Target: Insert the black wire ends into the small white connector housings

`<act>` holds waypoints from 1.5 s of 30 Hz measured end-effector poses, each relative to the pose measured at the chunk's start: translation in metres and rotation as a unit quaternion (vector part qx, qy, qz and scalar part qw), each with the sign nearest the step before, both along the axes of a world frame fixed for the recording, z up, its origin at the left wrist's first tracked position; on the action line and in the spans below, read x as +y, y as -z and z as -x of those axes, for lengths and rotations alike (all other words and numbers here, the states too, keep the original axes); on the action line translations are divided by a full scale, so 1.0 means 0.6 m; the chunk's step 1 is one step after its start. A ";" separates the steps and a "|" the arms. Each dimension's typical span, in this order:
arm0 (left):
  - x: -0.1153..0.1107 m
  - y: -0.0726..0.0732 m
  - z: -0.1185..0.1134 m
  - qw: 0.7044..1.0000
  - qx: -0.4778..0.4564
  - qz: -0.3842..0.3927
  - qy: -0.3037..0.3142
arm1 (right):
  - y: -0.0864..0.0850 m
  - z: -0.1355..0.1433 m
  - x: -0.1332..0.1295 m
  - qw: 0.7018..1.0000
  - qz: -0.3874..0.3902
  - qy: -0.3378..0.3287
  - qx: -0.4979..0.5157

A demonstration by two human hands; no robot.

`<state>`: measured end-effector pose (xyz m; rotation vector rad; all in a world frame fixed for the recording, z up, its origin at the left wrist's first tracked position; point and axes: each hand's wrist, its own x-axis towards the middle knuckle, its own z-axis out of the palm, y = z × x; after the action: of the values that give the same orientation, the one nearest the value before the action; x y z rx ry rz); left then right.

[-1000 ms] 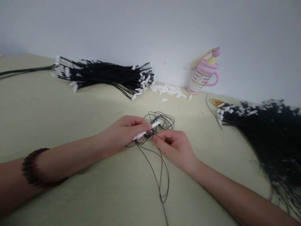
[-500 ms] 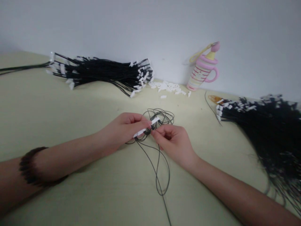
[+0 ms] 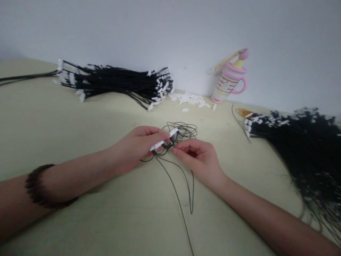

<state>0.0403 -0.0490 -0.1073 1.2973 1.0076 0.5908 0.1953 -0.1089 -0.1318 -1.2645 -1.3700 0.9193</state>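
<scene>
Near the middle of the table, my left hand [image 3: 142,144] is closed on white connectors [image 3: 157,145] with thin black wires attached. One white piece sticks out above my thumb and another below it. My right hand [image 3: 198,156] is closed too, thumb and forefinger pinching a thin black wire [image 3: 174,146] just right of the connectors. Loose coils of black wire [image 3: 188,128] lie behind the fingers. From under my left hand, one strand runs down to the front edge, and a narrow loop hangs below my right hand.
Along the wall lies a bundle of black wires [image 3: 114,80] with white ends. Beside it are small loose white pieces [image 3: 190,99] and a pink striped cup-shaped bottle [image 3: 226,83]. A larger pile of black wires [image 3: 306,149] covers the right side, with an orange coil [image 3: 242,112] at its tip.
My right hand has drawn the wire slightly right, away from the connectors. The wide crossed loop below has become a narrow one. My left hand has tilted and risen slightly.
</scene>
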 end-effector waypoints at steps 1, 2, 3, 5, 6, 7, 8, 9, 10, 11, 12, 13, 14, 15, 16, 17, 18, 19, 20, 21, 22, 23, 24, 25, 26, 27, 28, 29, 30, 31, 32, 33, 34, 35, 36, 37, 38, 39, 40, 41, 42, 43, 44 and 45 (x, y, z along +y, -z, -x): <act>0.003 0.000 0.001 1.000 -0.009 0.013 -0.009 | -0.005 -0.006 0.002 1.000 -0.006 0.002 0.009; 0.006 0.000 0.003 0.999 -0.018 0.025 -0.017 | -0.012 -0.014 0.005 1.000 -0.015 0.010 0.018; 0.009 0.000 0.004 0.999 -0.027 0.034 -0.022 | -0.021 -0.024 0.009 0.999 -0.027 0.023 0.027; 0.013 0.002 0.006 0.998 -0.045 0.044 -0.024 | -0.038 -0.049 0.020 0.995 -0.063 0.066 0.041; 0.015 0.003 0.007 0.997 -0.052 0.048 -0.023 | -0.045 -0.063 0.026 0.991 -0.085 0.092 0.048; 0.016 0.004 0.008 0.997 -0.056 0.053 -0.024 | -0.049 -0.078 0.033 0.986 -0.108 0.118 0.056; 0.017 0.004 0.009 0.996 -0.057 0.058 -0.025 | -0.050 -0.093 0.041 0.979 -0.128 0.145 0.062; 0.017 0.004 0.009 0.996 -0.057 0.063 -0.027 | -0.047 -0.107 0.048 0.972 -0.146 0.170 0.066; 0.018 0.004 0.010 0.996 -0.057 0.067 -0.026 | -0.042 -0.122 0.055 0.966 -0.156 0.196 0.066; 0.018 0.003 0.010 0.995 -0.057 0.072 -0.025 | -0.034 -0.136 0.061 0.960 -0.158 0.222 0.061; 0.019 0.003 0.010 0.995 -0.057 0.076 -0.025 | -0.024 -0.149 0.066 0.955 -0.153 0.247 0.056; 0.019 0.002 0.010 0.995 -0.056 0.078 -0.024 | -0.014 -0.162 0.071 0.951 -0.143 0.271 0.050; 0.019 0.000 0.010 0.995 -0.055 0.082 -0.023 | -0.005 -0.173 0.075 0.946 -0.131 0.293 0.048; 0.019 -0.001 0.010 0.995 -0.052 0.085 -0.024 | 0.002 -0.183 0.078 0.941 -0.118 0.312 0.050; 0.019 -0.002 0.009 0.995 -0.050 0.087 -0.024 | 0.007 -0.190 0.080 0.937 -0.105 0.327 0.055; 0.019 -0.003 0.009 0.995 -0.048 0.088 -0.024 | 0.010 -0.194 0.080 0.934 -0.093 0.338 0.063; 0.019 -0.003 0.009 0.995 -0.047 0.088 -0.025 | 0.009 -0.194 0.080 0.933 -0.084 0.341 0.073; 0.018 -0.003 0.008 0.995 -0.047 0.086 -0.026 | 0.007 -0.190 0.078 0.936 -0.076 0.334 0.083; 0.018 -0.003 0.008 0.995 -0.047 0.082 -0.027 | 0.003 -0.180 0.074 0.942 -0.069 0.316 0.093; 0.018 -0.002 0.008 0.996 -0.048 0.076 -0.026 | -0.001 -0.165 0.068 0.950 -0.061 0.288 0.103; 0.018 -0.001 0.008 0.996 -0.052 0.069 -0.024 | -0.006 -0.146 0.060 0.960 -0.052 0.250 0.112; 0.018 0.000 0.009 0.996 -0.056 0.064 -0.019 | -0.010 -0.124 0.051 0.971 -0.042 0.207 0.116; 0.017 0.002 0.009 0.996 -0.058 0.060 -0.012 | -0.014 -0.100 0.041 0.980 -0.030 0.163 0.110; 0.016 0.002 0.009 0.997 -0.057 0.055 -0.007 | -0.017 -0.076 0.030 0.988 -0.017 0.119 0.096; 0.014 0.003 0.009 0.997 -0.054 0.049 -0.003 | -0.018 -0.053 0.020 0.994 -0.002 0.078 0.074; 0.013 0.004 0.009 0.998 -0.049 0.042 0.002 | -0.019 -0.034 0.010 0.997 0.016 0.046 0.054; 0.010 0.004 0.009 0.998 -0.045 0.035 0.006 | -0.019 -0.018 0.003 0.999 0.034 0.014 0.038; 0.007 0.004 0.008 0.999 -0.043 0.027 0.012 | -0.019 -0.006 -0.003 0.999 0.048 -0.010 0.024; 0.005 0.003 0.007 0.999 -0.042 0.018 0.017 | -0.018 0.002 -0.008 0.998 0.057 -0.028 0.013; 0.002 0.003 0.005 0.999 -0.040 0.012 0.022 | -0.017 0.006 -0.010 0.997 0.062 -0.040 0.005; -0.001 0.003 0.003 0.999 -0.036 0.006 0.025 | -0.016 0.007 -0.011 0.997 0.063 -0.044 -0.002; -0.003 0.004 0.002 0.999 -0.032 -0.002 0.025 | -0.014 0.007 -0.010 0.997 0.063 -0.044 -0.007; -0.005 0.004 0.001 0.999 -0.028 -0.009 0.024 | -0.013 0.006 -0.009 0.997 0.064 -0.039 -0.010; -0.006 0.005 0.000 0.999 -0.025 -0.016 0.024 | -0.013 0.004 -0.008 0.997 0.068 -0.036 -0.012; -0.007 0.005 -0.001 0.999 -0.024 -0.022 0.026 | -0.012 0.003 -0.007 0.997 0.073 -0.032 -0.014; -0.007 0.006 -0.001 0.999 -0.023 -0.027 0.029 | -0.012 0.003 -0.006 0.997 0.076 -0.029 -0.015; -0.007 0.007 -0.001 0.999 -0.022 -0.031 0.032 | -0.012 0.003 -0.005 0.996 0.079 -0.025 -0.017; -0.007 0.007 -0.001 0.999 -0.020 -0.033 0.032 | -0.012 0.003 -0.004 0.997 0.078 -0.019 -0.019; -0.008 0.007 -0.001 0.999 -0.017 -0.033 0.032 | -0.012 0.004 -0.004 0.997 0.075 -0.013 -0.022; -0.008 0.007 -0.001 0.999 -0.014 -0.033 0.030 | -0.011 0.005 -0.004 0.997 0.070 -0.007 -0.024; -0.008 0.007 0.000 0.999 -0.011 -0.031 0.028 | -0.011 0.005 -0.004 0.998 0.065 -0.003 -0.026; -0.008 0.007 0.000 0.999 -0.009 -0.030 0.026 | -0.011 0.006 -0.004 0.998 0.060 -0.001 -0.027; -0.009 0.007 0.000 0.999 -0.008 -0.030 0.025 | -0.010 0.006 -0.004 0.998 0.056 0.000 -0.027; -0.009 0.006 0.000 0.999 -0.007 -0.029 0.024 | -0.009 0.007 -0.004 0.998 0.053 0.000 -0.028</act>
<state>0.0404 -0.0544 -0.1110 1.3635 0.9508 0.5945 0.1913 -0.1113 -0.1261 -1.3795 -1.3796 0.9740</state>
